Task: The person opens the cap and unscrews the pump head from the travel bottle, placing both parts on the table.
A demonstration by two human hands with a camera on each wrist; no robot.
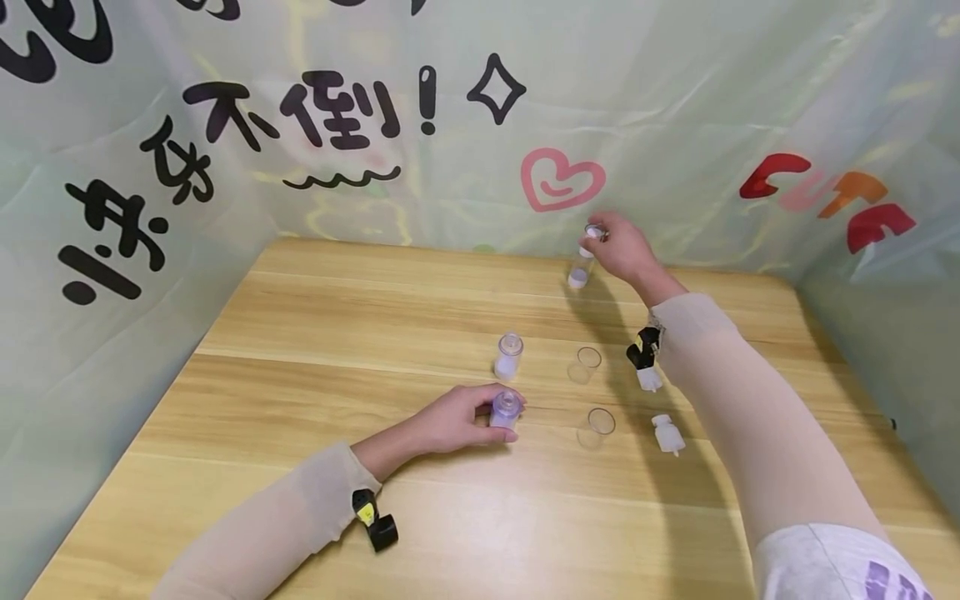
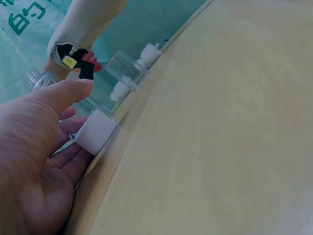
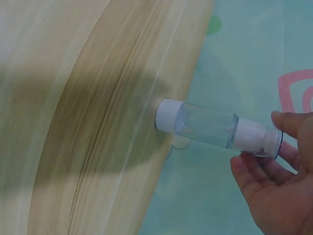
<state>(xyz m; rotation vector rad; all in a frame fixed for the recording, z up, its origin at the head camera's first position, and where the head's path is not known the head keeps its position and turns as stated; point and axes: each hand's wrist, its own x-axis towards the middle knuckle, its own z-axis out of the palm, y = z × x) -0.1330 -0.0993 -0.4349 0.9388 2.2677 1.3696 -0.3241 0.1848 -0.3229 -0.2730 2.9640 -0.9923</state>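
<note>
In the head view, my left hand (image 1: 453, 423) holds a small clear bottle (image 1: 506, 407) between thumb and fingers. The left wrist view shows its white base (image 2: 97, 131) at the tabletop and a threaded neck on top. Just behind it stands a second open-necked bottle (image 1: 508, 357). At the far edge of the table, my right hand (image 1: 624, 248) grips the top of an upright pump bottle (image 1: 578, 273). Its clear body, white base and white pump (image 3: 249, 134) under a clear cap show in the right wrist view, fingertips round the cap.
Two clear caps (image 1: 601, 422) stand right of the bottles. Farther right lie two white pump heads (image 1: 668, 435), one partly behind the right wrist's black camera (image 1: 642, 348). A printed cloth (image 1: 450, 200) rises along the back and sides of the wooden table (image 1: 315, 333).
</note>
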